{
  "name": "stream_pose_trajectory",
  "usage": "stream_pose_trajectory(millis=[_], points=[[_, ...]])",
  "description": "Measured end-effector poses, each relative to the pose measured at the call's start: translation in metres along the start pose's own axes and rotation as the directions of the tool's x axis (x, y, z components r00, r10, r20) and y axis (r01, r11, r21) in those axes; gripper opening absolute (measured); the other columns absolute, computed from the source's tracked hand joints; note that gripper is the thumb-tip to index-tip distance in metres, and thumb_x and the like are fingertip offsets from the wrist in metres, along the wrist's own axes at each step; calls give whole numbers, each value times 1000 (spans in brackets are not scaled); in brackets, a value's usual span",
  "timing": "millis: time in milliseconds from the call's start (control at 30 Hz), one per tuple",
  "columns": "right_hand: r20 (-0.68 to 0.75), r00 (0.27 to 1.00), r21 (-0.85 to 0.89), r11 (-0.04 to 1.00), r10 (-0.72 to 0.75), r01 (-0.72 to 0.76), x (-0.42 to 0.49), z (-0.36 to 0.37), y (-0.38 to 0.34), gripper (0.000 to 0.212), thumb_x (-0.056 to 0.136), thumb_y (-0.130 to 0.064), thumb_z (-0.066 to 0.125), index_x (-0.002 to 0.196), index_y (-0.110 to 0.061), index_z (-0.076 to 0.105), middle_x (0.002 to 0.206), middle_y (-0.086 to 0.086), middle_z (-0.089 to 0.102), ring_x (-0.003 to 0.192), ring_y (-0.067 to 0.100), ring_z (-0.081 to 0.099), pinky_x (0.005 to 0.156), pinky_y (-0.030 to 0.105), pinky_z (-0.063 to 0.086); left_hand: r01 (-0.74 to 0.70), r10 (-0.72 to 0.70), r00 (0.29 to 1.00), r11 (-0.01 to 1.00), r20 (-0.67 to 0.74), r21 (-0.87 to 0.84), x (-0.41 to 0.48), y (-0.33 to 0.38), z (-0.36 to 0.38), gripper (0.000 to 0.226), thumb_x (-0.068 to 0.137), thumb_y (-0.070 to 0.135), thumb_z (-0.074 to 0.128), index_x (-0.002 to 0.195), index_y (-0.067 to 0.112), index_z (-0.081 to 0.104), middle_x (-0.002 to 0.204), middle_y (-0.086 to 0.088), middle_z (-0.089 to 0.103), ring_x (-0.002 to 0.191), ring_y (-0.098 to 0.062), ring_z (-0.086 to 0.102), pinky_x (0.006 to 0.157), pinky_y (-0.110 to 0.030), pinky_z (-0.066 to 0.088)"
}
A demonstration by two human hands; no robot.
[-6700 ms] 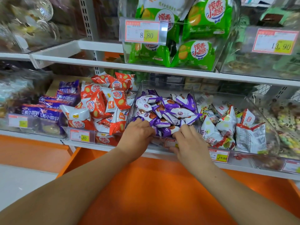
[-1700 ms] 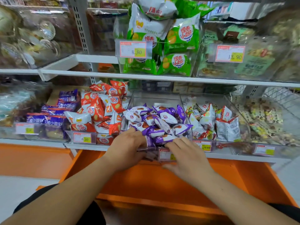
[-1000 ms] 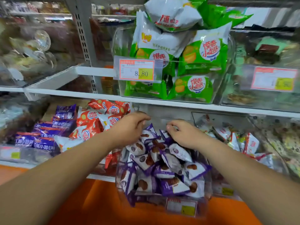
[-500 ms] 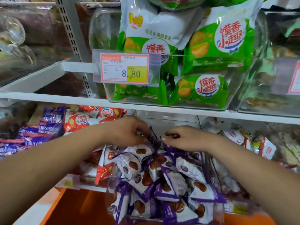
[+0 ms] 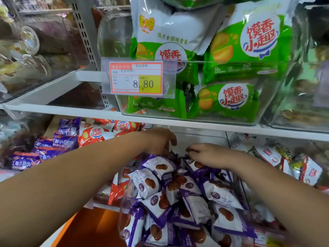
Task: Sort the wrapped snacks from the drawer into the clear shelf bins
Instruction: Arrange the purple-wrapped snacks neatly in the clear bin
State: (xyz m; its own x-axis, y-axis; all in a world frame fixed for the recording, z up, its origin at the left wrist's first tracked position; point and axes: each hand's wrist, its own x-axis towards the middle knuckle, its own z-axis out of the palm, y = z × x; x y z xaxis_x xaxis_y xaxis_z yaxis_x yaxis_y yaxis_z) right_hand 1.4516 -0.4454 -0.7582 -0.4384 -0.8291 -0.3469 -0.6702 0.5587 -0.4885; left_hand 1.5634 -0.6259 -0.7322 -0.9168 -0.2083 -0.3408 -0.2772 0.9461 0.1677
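Observation:
A clear shelf bin (image 5: pixel 124 207) on the lower shelf is heaped with purple-and-white wrapped snacks (image 5: pixel 195 202). Both my arms reach over the pile to its back. My left hand (image 5: pixel 160 141) curls down onto the rearmost snacks, and its fingertips are buried among the wrappers. A little to the right, my right hand (image 5: pixel 206 154) lies on the pile with thumb and fingers pinched on the edge of a purple wrapper. The two hands are a small gap apart.
Orange-red packets (image 5: pixel 96 133) and purple bars (image 5: pixel 58 139) fill bins to the left. White-and-red packets (image 5: pixel 267 154) fill a bin to the right. A white shelf edge (image 5: pixel 71 111) runs close above my hands, carrying green bags (image 5: pixel 231 102) and a price tag (image 5: pixel 137 78). An orange surface (image 5: pixel 89 229) lies below.
My hands went from the bin's front edge to the back of the purple pile, and the view closed in on the shelf. In the last half second they barely shifted.

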Motion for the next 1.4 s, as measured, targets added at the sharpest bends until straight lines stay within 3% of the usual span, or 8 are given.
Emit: stream_pose_trajectory(millis=[333, 533, 700, 800, 933, 1033, 1167, 1400], points=[[-161, 985, 120, 992, 58, -38, 4, -18, -22, 59, 95, -47, 65, 149, -29, 49, 149, -6, 53, 132, 17, 52, 101, 23, 39, 146, -189, 948, 973, -257, -178, -31, -7, -8, 35, 105, 23, 48, 138, 21, 59, 139, -7, 60, 123, -26, 56, 90, -22, 40], [-203, 974, 249, 967, 100, -47, 12, -11, -33, 49, 82, -52, 79, 125, -33, 65, 123, -6, 68, 108, 15, 63, 96, 28, 50, 98, -258, 913, 890, -314, -445, -37, -7, -4, 8, 99, 24, 62, 104, 25, 68, 97, 4, 70, 85, -10, 61, 69, -17, 46], [-239, 959, 301, 950, 156, -80, 8, -11, -16, 49, 79, -57, 79, 121, -35, 69, 116, -7, 70, 103, 16, 66, 98, 33, 53, 71, -156, 952, 949, -261, -307, -35, 0, -5, 32, 99, 27, 63, 131, 23, 63, 114, 5, 58, 99, -10, 50, 65, -9, 37], [-227, 971, 221, 975, 77, -26, -1, -15, -14, 38, 86, -45, 77, 122, -38, 65, 115, -10, 66, 105, 13, 62, 88, 25, 47, 13, -67, 964, 978, -258, -208, -27, 5, -6, 33, 100, 32, 60, 133, 26, 61, 128, 2, 62, 118, -18, 56, 88, -20, 40], [-262, 963, 37, 998, 64, -56, 1, -14, -8, 17, 91, -31, 64, 106, -39, 60, 112, -3, 68, 96, 18, 61, 71, 27, 45, 30, -40, 997, 990, -67, -136, -5, 7, -4, 29, 100, 26, 58, 128, 22, 66, 126, -3, 66, 114, -24, 60, 95, -31, 49], [-283, 957, 6, 998, 68, -69, 0, -13, -4, 13, 95, -30, 63, 108, -28, 63, 107, 1, 64, 96, 24, 58, 75, 32, 47, 11, -11, 1000, 999, 11, -43, 7, 7, -3, 25, 98, 24, 62, 122, 22, 70, 122, 0, 67, 102, -19, 60, 80, -25, 45], [-280, 958, 15, 998, 65, -63, -2, -14, -1, 14, 95, -32, 66, 108, -29, 60, 103, 0, 62, 92, 21, 57, 67, 29, 41, -6, 33, 984, 989, 177, -149, 18, 10, 8, 43, 97, 8, 63, 139, 17, 62, 134, -4, 65, 110, -18, 61, 84, -18, 48], [-284, 957, 32, 998, 57, -50, -10, -15, -1, 36, 97, -39, 65, 128, -21, 61, 125, 5, 65, 111, 26, 58, 84, 31, 46, 40, -7, 940, 995, 341, -88, 21, 15, 4, 57, 99, 38, 63, 152, 38, 43, 146, 8, 52, 130, -18, 53, 109, -35, 45]])
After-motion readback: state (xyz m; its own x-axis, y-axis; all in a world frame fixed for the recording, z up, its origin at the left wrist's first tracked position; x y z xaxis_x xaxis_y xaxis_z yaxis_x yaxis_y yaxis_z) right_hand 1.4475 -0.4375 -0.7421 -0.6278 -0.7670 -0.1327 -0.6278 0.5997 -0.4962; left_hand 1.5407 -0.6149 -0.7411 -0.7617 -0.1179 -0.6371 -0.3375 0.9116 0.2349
